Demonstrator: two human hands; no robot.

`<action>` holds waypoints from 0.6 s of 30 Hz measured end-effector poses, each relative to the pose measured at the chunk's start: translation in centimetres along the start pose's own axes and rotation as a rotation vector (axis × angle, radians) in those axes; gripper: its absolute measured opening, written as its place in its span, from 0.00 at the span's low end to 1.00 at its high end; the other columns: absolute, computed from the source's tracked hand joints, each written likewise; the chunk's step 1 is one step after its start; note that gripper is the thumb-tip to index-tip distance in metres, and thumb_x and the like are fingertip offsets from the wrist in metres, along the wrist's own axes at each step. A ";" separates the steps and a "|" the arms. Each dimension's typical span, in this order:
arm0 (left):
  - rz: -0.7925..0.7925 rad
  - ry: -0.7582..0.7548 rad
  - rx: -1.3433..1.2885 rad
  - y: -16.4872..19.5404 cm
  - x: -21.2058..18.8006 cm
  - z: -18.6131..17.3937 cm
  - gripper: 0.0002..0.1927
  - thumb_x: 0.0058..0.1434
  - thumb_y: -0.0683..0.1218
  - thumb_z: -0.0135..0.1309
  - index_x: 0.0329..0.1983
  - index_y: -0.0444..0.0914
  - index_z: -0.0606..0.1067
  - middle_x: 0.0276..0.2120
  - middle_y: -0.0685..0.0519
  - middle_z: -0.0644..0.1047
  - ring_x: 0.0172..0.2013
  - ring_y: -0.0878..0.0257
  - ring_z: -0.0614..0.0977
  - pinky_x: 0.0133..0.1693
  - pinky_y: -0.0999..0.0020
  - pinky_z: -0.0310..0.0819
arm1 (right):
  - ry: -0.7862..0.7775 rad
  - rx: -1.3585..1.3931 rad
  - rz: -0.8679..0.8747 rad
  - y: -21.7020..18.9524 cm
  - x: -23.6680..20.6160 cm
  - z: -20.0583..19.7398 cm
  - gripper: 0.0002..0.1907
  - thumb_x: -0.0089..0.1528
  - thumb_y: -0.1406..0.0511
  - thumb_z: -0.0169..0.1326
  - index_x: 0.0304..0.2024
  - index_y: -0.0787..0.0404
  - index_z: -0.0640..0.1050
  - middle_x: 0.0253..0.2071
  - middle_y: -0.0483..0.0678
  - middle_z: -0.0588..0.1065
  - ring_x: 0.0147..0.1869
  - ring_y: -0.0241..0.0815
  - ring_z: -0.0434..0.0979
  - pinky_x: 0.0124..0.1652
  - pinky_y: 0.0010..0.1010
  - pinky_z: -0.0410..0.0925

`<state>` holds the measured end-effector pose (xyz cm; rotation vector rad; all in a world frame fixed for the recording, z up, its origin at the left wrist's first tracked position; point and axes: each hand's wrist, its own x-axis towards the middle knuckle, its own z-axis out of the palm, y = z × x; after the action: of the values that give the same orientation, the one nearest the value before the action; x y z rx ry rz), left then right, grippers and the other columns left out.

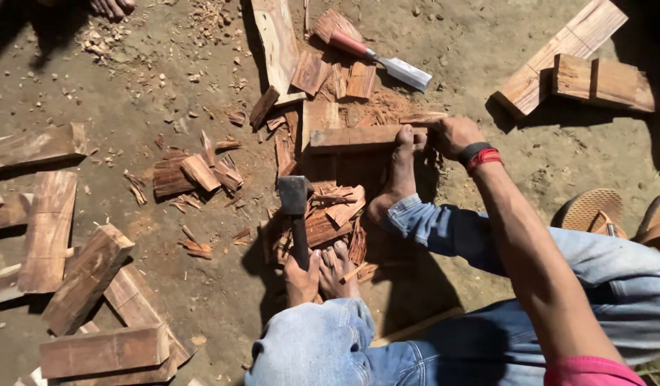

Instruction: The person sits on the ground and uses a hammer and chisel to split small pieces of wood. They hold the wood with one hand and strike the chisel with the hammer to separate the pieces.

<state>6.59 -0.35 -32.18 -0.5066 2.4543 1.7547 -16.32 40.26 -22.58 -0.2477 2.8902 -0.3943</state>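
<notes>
I sit on the dirt ground in blue jeans with both bare feet among wood chips. My left hand (pixel 301 277) grips the handle of a dark metal hammer (pixel 294 195), whose head rests over a pile of reddish splinters (pixel 330 218). My right hand (pixel 453 134), with black and red bands on the wrist, pinches a thin sliver of wood (pixel 423 117) at the right end of a short plank (pixel 351 136). My right foot (pixel 401 161) presses on that plank. My left foot (pixel 337 268) lies right beside the left hand.
A chisel (pixel 387 63) with a reddish handle lies beyond the plank. Wooden blocks (pixel 87 279) are scattered at the left, and more planks (pixel 580 68) lie at the top right. A sandal (pixel 593 212) sits at the right. Another person's toes (pixel 112 7) show top left.
</notes>
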 end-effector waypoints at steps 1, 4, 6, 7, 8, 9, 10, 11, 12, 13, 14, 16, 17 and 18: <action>0.000 0.003 0.003 -0.1 0.0 0.0 0.13 0.60 0.48 0.63 0.36 0.33 0.76 0.28 0.47 0.80 0.30 0.57 0.81 0.35 0.62 0.76 | 0.018 0.002 -0.024 0.0 -0.3 0.3 0.17 0.60 0.60 0.57 0.52 0.47 0.81 0.39 0.58 0.80 0.42 0.63 0.80 0.41 0.52 0.74; 0.049 -0.020 0.019 -0.6 -0.2 0.0 0.13 0.62 0.48 0.62 0.36 0.33 0.76 0.29 0.46 0.80 0.31 0.56 0.82 0.36 0.62 0.76 | 0.103 0.050 -0.086 0.2 -1.5 1.4 0.18 0.59 0.60 0.58 0.52 0.47 0.81 0.42 0.57 0.80 0.44 0.62 0.80 0.42 0.51 0.73; 0.013 -0.008 -0.002 -0.8 -0.3 0.2 0.13 0.61 0.48 0.62 0.36 0.33 0.76 0.28 0.46 0.80 0.30 0.55 0.82 0.35 0.61 0.76 | 0.085 0.037 -0.029 0.4 -2.0 1.6 0.20 0.58 0.59 0.59 0.54 0.47 0.81 0.43 0.57 0.80 0.45 0.62 0.80 0.42 0.50 0.73; -0.003 0.001 -0.017 -0.9 -0.4 0.4 0.13 0.60 0.48 0.62 0.36 0.33 0.76 0.28 0.46 0.80 0.29 0.55 0.82 0.34 0.61 0.76 | 0.028 0.004 0.047 0.4 -2.0 1.4 0.21 0.59 0.59 0.59 0.55 0.47 0.81 0.42 0.58 0.80 0.46 0.62 0.80 0.43 0.50 0.73; -0.008 0.009 -0.013 -0.9 -0.5 0.5 0.14 0.60 0.48 0.62 0.36 0.33 0.76 0.28 0.46 0.80 0.30 0.55 0.82 0.35 0.60 0.77 | -0.033 -0.028 0.123 0.5 -1.9 1.0 0.22 0.59 0.58 0.60 0.57 0.48 0.80 0.42 0.58 0.80 0.46 0.61 0.80 0.43 0.50 0.73; -0.012 0.015 -0.008 -0.9 -0.6 0.6 0.14 0.60 0.48 0.62 0.37 0.33 0.76 0.28 0.46 0.80 0.30 0.55 0.83 0.35 0.60 0.77 | -0.125 0.066 0.078 0.7 -1.5 0.1 0.23 0.58 0.58 0.61 0.56 0.50 0.81 0.43 0.56 0.81 0.46 0.58 0.82 0.45 0.47 0.73; -0.016 0.022 -0.003 -0.9 -0.8 0.6 0.14 0.59 0.48 0.62 0.37 0.32 0.76 0.29 0.46 0.81 0.30 0.55 0.83 0.35 0.60 0.77 | -0.218 0.159 0.032 0.8 -0.8 -0.9 0.24 0.56 0.58 0.63 0.55 0.52 0.81 0.44 0.54 0.82 0.46 0.55 0.83 0.46 0.44 0.74; 0.045 0.019 0.005 -0.8 -0.9 0.4 0.13 0.60 0.48 0.62 0.38 0.33 0.76 0.29 0.47 0.81 0.31 0.56 0.83 0.35 0.61 0.77 | -0.312 0.252 -0.017 1.0 0.1 -2.1 0.25 0.54 0.58 0.65 0.54 0.54 0.81 0.46 0.52 0.83 0.46 0.52 0.84 0.48 0.41 0.74; 0.105 0.016 0.017 -0.6 -0.9 0.2 0.13 0.61 0.48 0.62 0.39 0.33 0.76 0.30 0.47 0.81 0.31 0.58 0.83 0.34 0.63 0.77 | -0.206 0.320 -0.015 1.0 1.3 -3.3 0.23 0.56 0.59 0.63 0.54 0.55 0.82 0.48 0.52 0.82 0.49 0.50 0.84 0.50 0.40 0.73; 0.163 0.008 0.029 -0.4 -0.9 -0.2 0.13 0.61 0.47 0.62 0.41 0.33 0.77 0.31 0.48 0.81 0.31 0.60 0.83 0.34 0.65 0.77 | -0.102 0.389 -0.006 1.0 2.5 -4.3 0.21 0.58 0.61 0.61 0.54 0.56 0.83 0.50 0.51 0.82 0.52 0.47 0.83 0.53 0.39 0.73; 0.010 -0.186 -0.161 -0.1 -0.7 -0.7 0.13 0.61 0.48 0.62 0.42 0.33 0.77 0.28 0.48 0.79 0.27 0.62 0.79 0.29 0.67 0.72 | 0.005 0.389 0.023 0.8 4.1 -5.2 0.19 0.61 0.60 0.59 0.54 0.56 0.82 0.51 0.50 0.82 0.52 0.47 0.83 0.51 0.39 0.73; -0.294 -0.564 -0.540 0.8 0.1 -2.2 0.15 0.60 0.48 0.64 0.44 0.34 0.77 0.22 0.50 0.74 0.18 0.66 0.71 0.20 0.72 0.63 | 0.126 0.378 0.029 -0.4 8.0 -5.7 0.17 0.64 0.60 0.58 0.55 0.56 0.82 0.52 0.50 0.82 0.53 0.48 0.83 0.52 0.39 0.74; -0.351 -0.626 -0.625 1.4 0.6 -2.9 0.17 0.59 0.50 0.63 0.46 0.36 0.76 0.21 0.52 0.74 0.18 0.67 0.71 0.19 0.73 0.63 | 0.141 0.366 0.010 -1.2 10.1 -5.5 0.18 0.64 0.60 0.58 0.55 0.56 0.81 0.53 0.50 0.81 0.53 0.48 0.83 0.53 0.39 0.74; -0.410 -0.686 -0.709 2.1 1.3 -3.6 0.18 0.58 0.51 0.63 0.48 0.38 0.75 0.21 0.54 0.73 0.18 0.69 0.71 0.19 0.75 0.63 | 0.153 0.356 -0.008 -2.0 12.0 -5.0 0.18 0.64 0.60 0.58 0.56 0.56 0.81 0.54 0.51 0.81 0.54 0.48 0.82 0.55 0.39 0.73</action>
<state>5.14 -3.40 -29.34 -0.3248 1.1643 2.0949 -28.77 37.26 -19.57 -0.1762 2.8945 -0.9523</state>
